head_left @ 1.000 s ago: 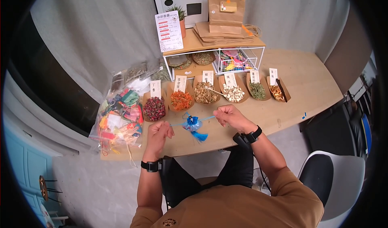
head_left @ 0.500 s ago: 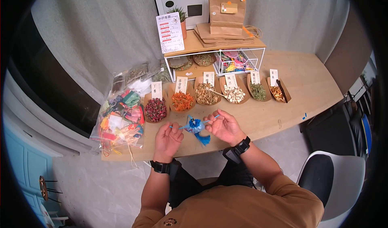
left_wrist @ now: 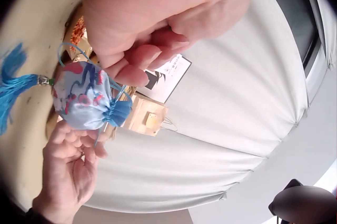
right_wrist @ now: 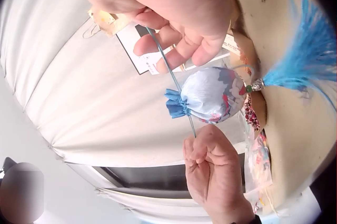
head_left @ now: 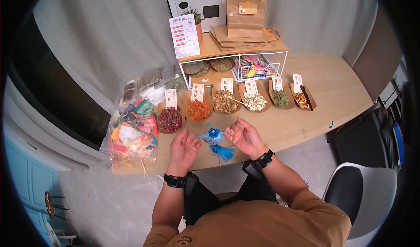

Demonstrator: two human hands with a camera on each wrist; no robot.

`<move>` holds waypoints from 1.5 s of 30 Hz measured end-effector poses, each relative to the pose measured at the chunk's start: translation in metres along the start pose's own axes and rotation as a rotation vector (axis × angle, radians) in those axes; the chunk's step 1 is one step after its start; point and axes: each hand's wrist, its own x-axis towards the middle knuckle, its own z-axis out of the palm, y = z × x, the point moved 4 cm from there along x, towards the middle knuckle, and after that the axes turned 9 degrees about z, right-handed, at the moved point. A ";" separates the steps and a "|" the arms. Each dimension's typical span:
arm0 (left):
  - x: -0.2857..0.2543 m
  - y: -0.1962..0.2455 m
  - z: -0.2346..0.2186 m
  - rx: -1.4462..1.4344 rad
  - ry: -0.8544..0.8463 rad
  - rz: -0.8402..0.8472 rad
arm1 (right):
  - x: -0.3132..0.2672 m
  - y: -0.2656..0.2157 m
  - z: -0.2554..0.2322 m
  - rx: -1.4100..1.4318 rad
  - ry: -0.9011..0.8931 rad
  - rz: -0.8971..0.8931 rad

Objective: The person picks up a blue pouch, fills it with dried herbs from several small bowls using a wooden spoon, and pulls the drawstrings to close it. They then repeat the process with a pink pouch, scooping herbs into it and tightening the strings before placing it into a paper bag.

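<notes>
Between the two hands hangs a small blue and white patterned pouch [head_left: 213,136], its neck gathered, with a blue tassel [head_left: 223,153] below. The left hand [head_left: 183,150] pinches the blue cord on one side of the neck. On the other side the right hand [head_left: 246,140] holds the cord with curled fingers; the right wrist view shows the cord [right_wrist: 162,55] running taut across them. In the left wrist view the pouch [left_wrist: 82,96] lies between both hands, its gathered blue top turned away from the tassel [left_wrist: 13,84].
Paper trays of dried flowers and herbs, one with orange petals [head_left: 198,110], stand in a row behind the pouch. A plastic bag of colourful pouches [head_left: 135,133] lies at the left. A small shelf [head_left: 232,50] with paper bags stands at the back.
The hands have come closer together than a second ago, and the right palm has turned upward. The tassel has swung and spread to the right.
</notes>
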 end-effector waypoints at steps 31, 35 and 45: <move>0.051 -0.044 -0.027 0.800 -0.073 0.093 | 0.041 0.009 -0.015 -1.069 0.361 -0.579; 0.054 -0.050 -0.030 1.079 -0.273 0.259 | 0.039 0.008 -0.012 -1.408 0.378 -0.594; 0.067 -0.056 -0.055 0.971 -0.106 0.197 | 0.037 0.005 -0.003 -1.822 0.265 -0.766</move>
